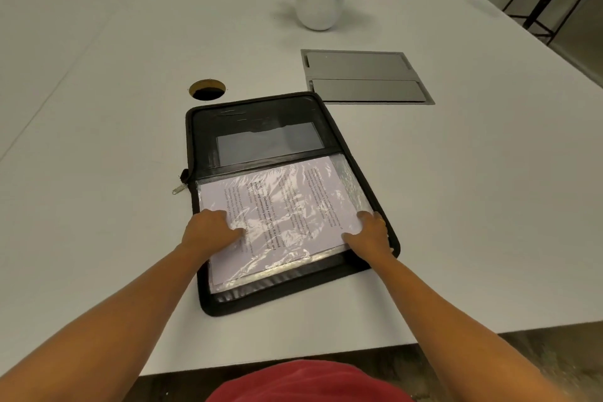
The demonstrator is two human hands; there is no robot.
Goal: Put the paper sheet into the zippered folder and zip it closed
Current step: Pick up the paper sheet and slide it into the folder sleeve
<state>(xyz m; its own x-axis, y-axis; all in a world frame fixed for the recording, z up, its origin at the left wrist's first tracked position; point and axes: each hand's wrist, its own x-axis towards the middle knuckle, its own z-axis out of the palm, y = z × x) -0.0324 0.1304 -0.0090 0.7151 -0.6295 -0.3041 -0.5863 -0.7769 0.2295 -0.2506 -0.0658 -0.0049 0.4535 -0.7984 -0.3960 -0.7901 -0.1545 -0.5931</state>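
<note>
A black zippered folder [261, 114] lies open flat on the white table, its spine running across the middle. The printed paper sheet [293, 199] rests in the near half, under a crinkled clear plastic sleeve. My left hand [212, 228] presses on the sheet's left part, fingers curled onto the plastic. My right hand [368, 232] rests at the sheet's right edge, fingers against the sleeve by the folder's rim. The zipper pull [178, 189] hangs out at the folder's left side, near the spine.
A round cable hole [207, 90] lies just beyond the folder on the left. A grey metal hatch [365, 75] is set in the table to the far right. A potted plant [321, 0] stands farther back. Chairs line the table's far edge.
</note>
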